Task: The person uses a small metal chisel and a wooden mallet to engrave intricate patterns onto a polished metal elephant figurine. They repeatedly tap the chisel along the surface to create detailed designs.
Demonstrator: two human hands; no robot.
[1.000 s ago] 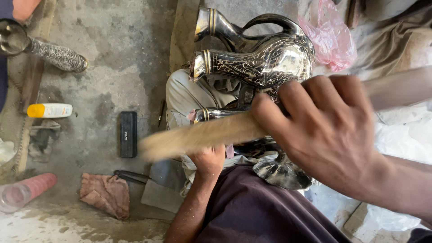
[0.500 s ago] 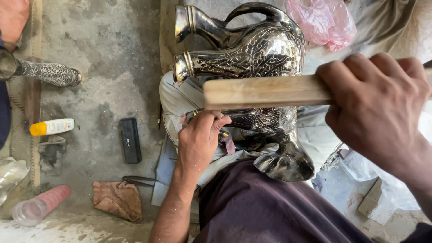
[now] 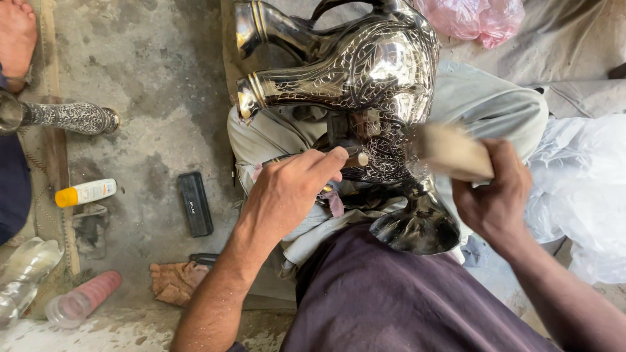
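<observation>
- The left hand's (image 3: pixel 287 189) grip is closed around a thin metal chisel (image 3: pixel 339 158), pinched between thumb and fingers, its tip laid against the side of the engraved metal vase (image 3: pixel 365 72).
- The right hand's (image 3: pixel 495 195) grip is closed around a wooden mallet (image 3: pixel 450 152), whose head is blurred and sits at about 3 o'clock of the chisel's butt end.
- The vase lies on its side across the person's lap, neck toward 9 o'clock and flared foot (image 3: pixel 420 225) toward 6 o'clock, resting on the grey trouser knee (image 3: pixel 482 104); a second, similar vessel neck (image 3: pixel 267 26) lies just beyond it at 12 o'clock.
- The step in hand looks like chasing the pattern: the chisel is set on the vase's belly and the mallet is close by its end, mid-stroke.
- The next blow calls for the chisel held steady at its angle and the mallet meeting its end squarely; a glancing hit could skid the tip over the polished surface.
- The left forearm comes in from 7 o'clock, wrist bent, knuckles up; the right forearm comes in from 5 o'clock, the hand wrapped over the mallet handle.
- On the concrete floor (image 3: pixel 150 85) at 9 o'clock lie a black case (image 3: pixel 195 203), a white bottle with a yellow cap (image 3: pixel 85 193) and a pink cup (image 3: pixel 81 300).
</observation>
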